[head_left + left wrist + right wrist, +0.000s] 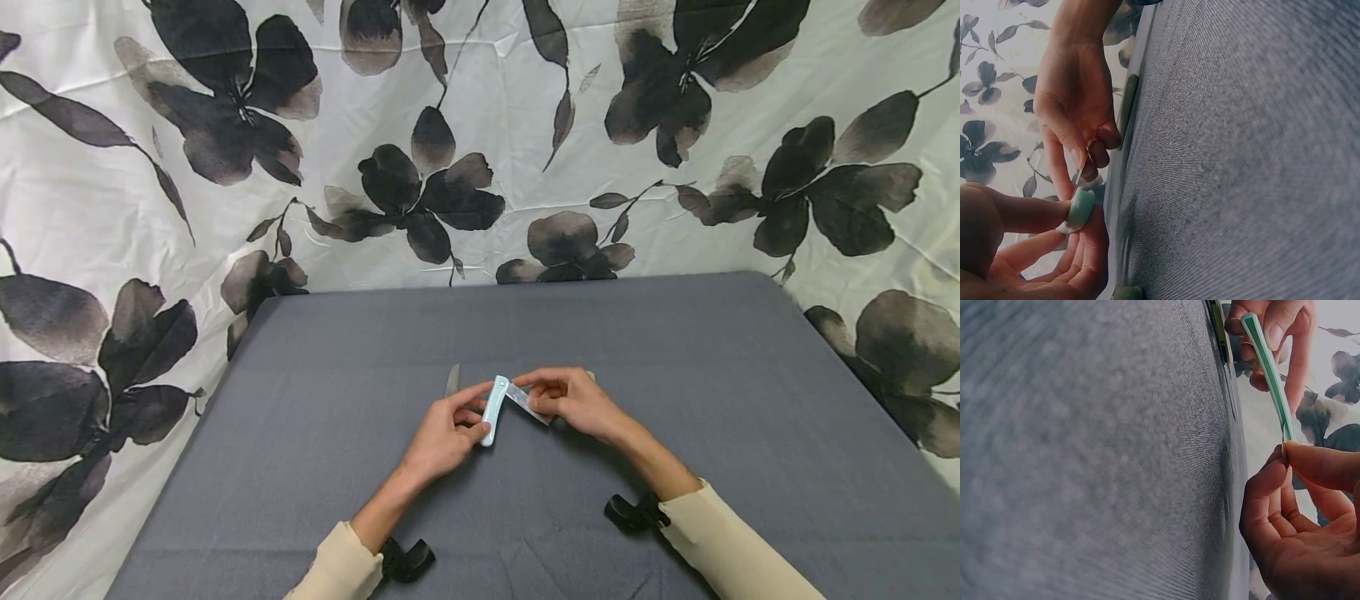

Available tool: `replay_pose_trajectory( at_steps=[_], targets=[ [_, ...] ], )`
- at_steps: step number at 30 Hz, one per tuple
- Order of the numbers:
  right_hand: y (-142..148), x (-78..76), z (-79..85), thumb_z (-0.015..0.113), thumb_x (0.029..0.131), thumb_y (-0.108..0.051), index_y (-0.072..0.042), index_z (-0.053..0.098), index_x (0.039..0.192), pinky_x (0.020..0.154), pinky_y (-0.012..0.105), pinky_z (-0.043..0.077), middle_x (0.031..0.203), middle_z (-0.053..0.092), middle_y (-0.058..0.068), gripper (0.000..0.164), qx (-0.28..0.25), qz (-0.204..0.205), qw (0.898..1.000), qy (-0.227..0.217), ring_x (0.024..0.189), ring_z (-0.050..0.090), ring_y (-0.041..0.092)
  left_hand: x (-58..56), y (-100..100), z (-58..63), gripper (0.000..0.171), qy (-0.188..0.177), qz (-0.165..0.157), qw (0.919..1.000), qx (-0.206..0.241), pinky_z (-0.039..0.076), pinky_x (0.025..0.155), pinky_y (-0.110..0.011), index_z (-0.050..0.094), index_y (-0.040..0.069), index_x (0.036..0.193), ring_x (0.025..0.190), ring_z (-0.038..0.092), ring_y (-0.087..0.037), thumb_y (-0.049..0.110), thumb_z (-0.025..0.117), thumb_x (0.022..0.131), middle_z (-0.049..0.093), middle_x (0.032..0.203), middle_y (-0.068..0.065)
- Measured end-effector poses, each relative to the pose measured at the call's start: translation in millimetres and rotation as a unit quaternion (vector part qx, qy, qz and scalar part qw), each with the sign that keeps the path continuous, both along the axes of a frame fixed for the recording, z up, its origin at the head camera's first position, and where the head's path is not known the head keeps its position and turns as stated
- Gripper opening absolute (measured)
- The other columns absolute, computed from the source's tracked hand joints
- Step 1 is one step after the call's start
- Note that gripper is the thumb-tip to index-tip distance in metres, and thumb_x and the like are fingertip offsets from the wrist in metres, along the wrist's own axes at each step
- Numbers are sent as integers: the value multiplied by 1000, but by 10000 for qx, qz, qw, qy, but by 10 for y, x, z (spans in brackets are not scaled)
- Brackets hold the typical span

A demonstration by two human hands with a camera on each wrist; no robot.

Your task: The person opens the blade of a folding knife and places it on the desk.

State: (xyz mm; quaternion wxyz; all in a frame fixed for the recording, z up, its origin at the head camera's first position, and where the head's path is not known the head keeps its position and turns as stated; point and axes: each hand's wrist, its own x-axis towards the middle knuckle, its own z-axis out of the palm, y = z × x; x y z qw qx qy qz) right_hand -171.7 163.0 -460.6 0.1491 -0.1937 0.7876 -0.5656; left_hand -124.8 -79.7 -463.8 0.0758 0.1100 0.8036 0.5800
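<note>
A folding knife with a pale turquoise handle (492, 414) is held above the table, its blade (519, 397) swung out at an angle. My left hand (442, 435) pinches the handle between thumb and fingers. My right hand (579, 403) pinches the flat metal blade. In the right wrist view the slotted edge of the handle (1267, 372) faces the camera, its far end between the left fingers. The left wrist view shows the butt of the handle (1082, 206) and the right hand (1079, 94) beyond it.
Behind my left hand another knife blade (452, 381) lies on the grey cloth-covered table (360, 342); its olive handle (1218, 328) shows in the right wrist view. A green object (1127, 106) lies behind my right hand. A floral cloth (300, 208) hangs at the back.
</note>
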Motion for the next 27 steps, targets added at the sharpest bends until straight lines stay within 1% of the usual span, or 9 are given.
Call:
replay_pose_trajectory(
  at_steps=[7,19,27],
  targets=[
    [4,7,-4,66,98,-3,-1,70,131,67,26,53,98,69,16,33,16,27,10000,-7,74,62,10,-8,-23,-29,58,29,-95,9999,-43,50,67,-18,58,8,148,88,66,-15,-8,67,93,67,120,-22],
    [12,-13,-5,64,100,-5,-4,71,131,64,26,50,100,70,17,31,201,43,9998,77,76,59,11,-10,-52,-8,58,17,-204,9997,-128,49,66,-17,58,8,149,87,64,-13,-8,66,93,67,119,-20],
    [40,-27,-16,65,100,-6,-5,71,131,65,25,49,102,71,17,32,333,38,9993,141,76,59,10,-29,-66,-10,58,-18,-302,9993,-197,50,69,-17,58,9,149,90,65,-14,-7,65,94,67,120,-20]
  ],
)
